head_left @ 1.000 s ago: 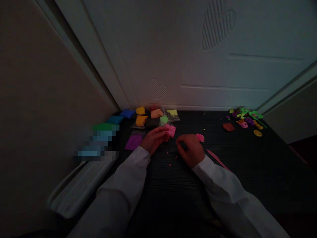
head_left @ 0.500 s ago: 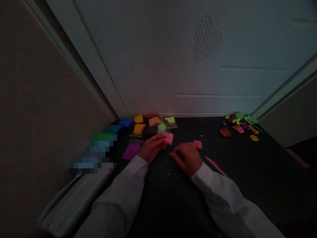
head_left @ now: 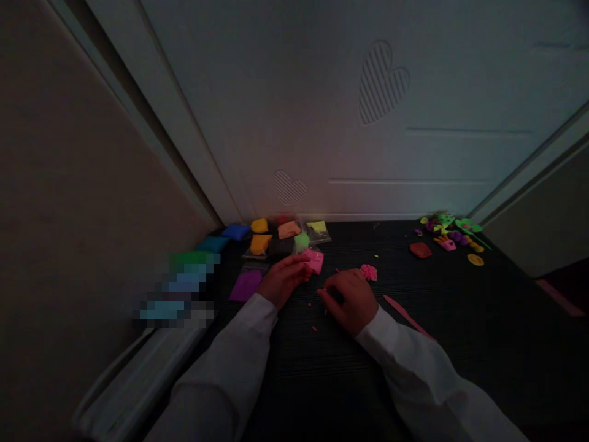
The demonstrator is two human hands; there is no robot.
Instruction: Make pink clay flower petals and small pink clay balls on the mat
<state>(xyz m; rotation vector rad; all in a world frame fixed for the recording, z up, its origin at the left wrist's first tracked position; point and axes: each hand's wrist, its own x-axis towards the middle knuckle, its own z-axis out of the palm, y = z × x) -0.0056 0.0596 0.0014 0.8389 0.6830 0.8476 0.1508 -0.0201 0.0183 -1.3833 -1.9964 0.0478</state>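
Observation:
My left hand (head_left: 286, 280) is closed on a pink lump of modelling clay (head_left: 315, 261), seemingly in a clear wrapper. To its right, my right hand (head_left: 351, 301) hangs low over the table with thumb and forefinger pinched on a small pink bit of clay (head_left: 323, 290). Just beyond the right knuckles lies a pink clay flower (head_left: 369, 272) with crinkled petals. Tiny pink clay crumbs (head_left: 314, 328) are scattered on the dark table between and below the hands. A pink modelling knife (head_left: 407, 315) lies beside the right wrist.
Bags of coloured clay, among them a purple one (head_left: 246, 285) and a blue one (head_left: 236, 231), line the back left. Finished clay pieces (head_left: 448, 236) and a reddish-brown lump (head_left: 420, 250) sit at the back right. A white door (head_left: 276, 110) rises behind the table (head_left: 464, 362).
The view has tilted up, so everything sits lower in the picture. My right thumb and forefinger have come together, and a pink bit now shows at their tips. My left hand keeps its clay.

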